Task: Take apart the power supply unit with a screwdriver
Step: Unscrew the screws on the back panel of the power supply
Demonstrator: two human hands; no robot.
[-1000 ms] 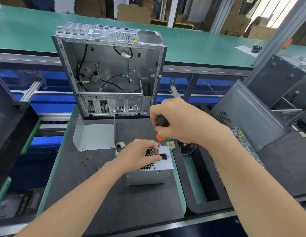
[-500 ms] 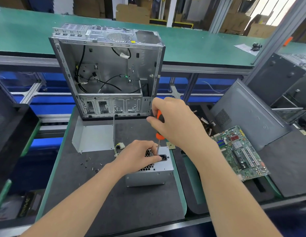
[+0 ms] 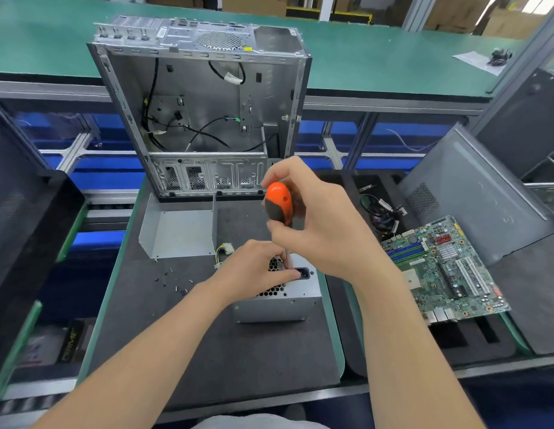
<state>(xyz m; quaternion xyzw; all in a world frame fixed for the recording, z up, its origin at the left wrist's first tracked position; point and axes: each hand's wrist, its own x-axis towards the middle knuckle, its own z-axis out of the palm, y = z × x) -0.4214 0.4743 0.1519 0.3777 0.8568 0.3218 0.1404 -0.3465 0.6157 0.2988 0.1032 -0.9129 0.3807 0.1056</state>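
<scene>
Right hand (image 3: 319, 230) has slid down the screwdriver (image 3: 279, 202), fingers wrapped round its handle. Left hand (image 3: 254, 270) fingers hold the power supply unit (image 3: 279, 308), whose casing is still closed.

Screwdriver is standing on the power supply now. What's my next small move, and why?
Probably turn the screwdriver anticlockwise with the right hand: its shaft stands roughly upright on the power supply unit beside the socket, and the left hand steadies it near the tip.

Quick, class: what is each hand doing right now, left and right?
Left hand: closed, holding the power supply unit steady from above.
Right hand: closed, holding the screwdriver by its orange handle.
</scene>
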